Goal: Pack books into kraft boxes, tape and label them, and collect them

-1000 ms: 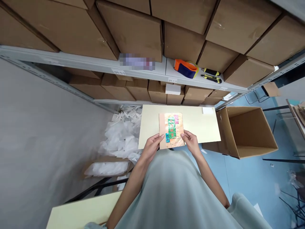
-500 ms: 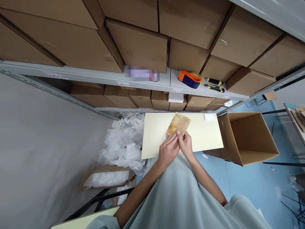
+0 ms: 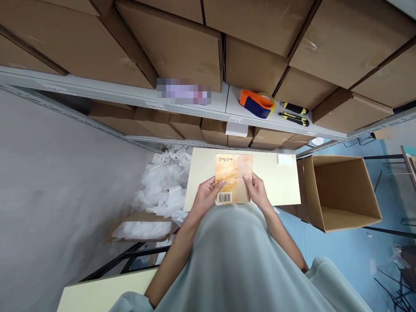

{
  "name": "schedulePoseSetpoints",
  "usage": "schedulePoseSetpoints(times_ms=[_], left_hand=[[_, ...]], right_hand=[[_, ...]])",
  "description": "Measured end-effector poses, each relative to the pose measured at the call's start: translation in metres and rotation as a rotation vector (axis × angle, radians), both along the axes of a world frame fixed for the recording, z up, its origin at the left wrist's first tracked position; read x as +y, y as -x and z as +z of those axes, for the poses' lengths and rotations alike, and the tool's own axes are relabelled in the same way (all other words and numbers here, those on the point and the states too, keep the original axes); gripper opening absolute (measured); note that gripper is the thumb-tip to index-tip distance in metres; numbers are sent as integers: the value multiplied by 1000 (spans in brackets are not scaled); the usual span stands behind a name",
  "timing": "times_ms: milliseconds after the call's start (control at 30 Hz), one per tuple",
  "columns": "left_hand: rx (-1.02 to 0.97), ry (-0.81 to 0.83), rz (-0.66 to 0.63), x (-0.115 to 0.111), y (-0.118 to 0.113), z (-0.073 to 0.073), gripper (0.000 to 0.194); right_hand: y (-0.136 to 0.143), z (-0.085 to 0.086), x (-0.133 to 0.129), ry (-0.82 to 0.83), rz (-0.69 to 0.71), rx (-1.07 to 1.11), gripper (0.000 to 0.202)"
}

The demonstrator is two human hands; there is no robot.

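A thin yellow-orange book (image 3: 230, 173) is held upright over the near part of a cream tabletop (image 3: 276, 186). A barcode shows at its lower left, and a plain beige band runs down its right side. My left hand (image 3: 208, 194) grips the left edge, thumb on the front. On the opposite edge my right hand (image 3: 256, 190) is closed the same way, its thumb pressing the beige band. The fingers behind the book are hidden.
Brown cartons fill the shelf (image 3: 217, 96) ahead. An orange and blue tape dispenser (image 3: 258, 104) and box cutters (image 3: 294, 113) lie on its edge. Right of the table stands an open cardboard box (image 3: 347, 190); to the left, white plastic bags (image 3: 162, 182) are heaped by the wall.
The book has turned from a slant to nearly straight and come closer to me. My hands, earlier together at its lower corner, have moved apart to its two sides.
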State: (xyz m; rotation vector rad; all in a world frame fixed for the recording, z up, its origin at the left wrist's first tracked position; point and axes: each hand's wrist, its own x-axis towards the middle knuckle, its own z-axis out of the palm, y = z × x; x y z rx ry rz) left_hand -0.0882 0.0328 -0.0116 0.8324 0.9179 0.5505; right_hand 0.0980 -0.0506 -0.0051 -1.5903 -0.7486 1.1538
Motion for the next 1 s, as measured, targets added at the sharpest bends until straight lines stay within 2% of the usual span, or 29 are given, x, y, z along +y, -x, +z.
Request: schedulePoseSetpoints(times_ms=[200, 333, 400, 500, 567, 667, 733, 767, 833, 900, 933, 1000], left_hand=[[107, -84, 53, -12, -23, 6, 78], [221, -204, 122, -15, -37, 11, 76], [316, -305, 145, -18, -44, 15, 69], [418, -426, 91, -29, -54, 18, 56], [418, -496, 24, -40, -61, 14, 50], [366, -568, -82, -49, -69, 0, 48], [316, -519, -133, -46, -69, -8, 50], [301, -480, -119, -41, -66, -10, 53], [305, -425, -6, -27, -58, -11, 62], [310, -357, 121, -12, -46, -6, 73], [285, -294, 128, -6, -39, -1, 76], [179, -115, 28, 1, -28, 9, 74]], right_hand=[[-24, -14, -5, 15, -11, 27, 74], [-28, -18, -9, 27, -124, -168, 68], [-25, -16, -12, 0, -122, -201, 70], [-14, -13, -14, -25, -23, -79, 74], [-6, -14, -12, -29, 7, -11, 73], [-4, -21, -5, -14, -120, 11, 59], [-9, -25, -2, -10, -228, 30, 55], [-13, -25, -2, -13, -252, 55, 55], [-21, -19, -4, -23, -236, 138, 56], [-28, -7, -9, -27, -170, 232, 56], [-31, 1, -12, -28, -137, 270, 55], [-33, 15, -16, -31, -93, 323, 54]])
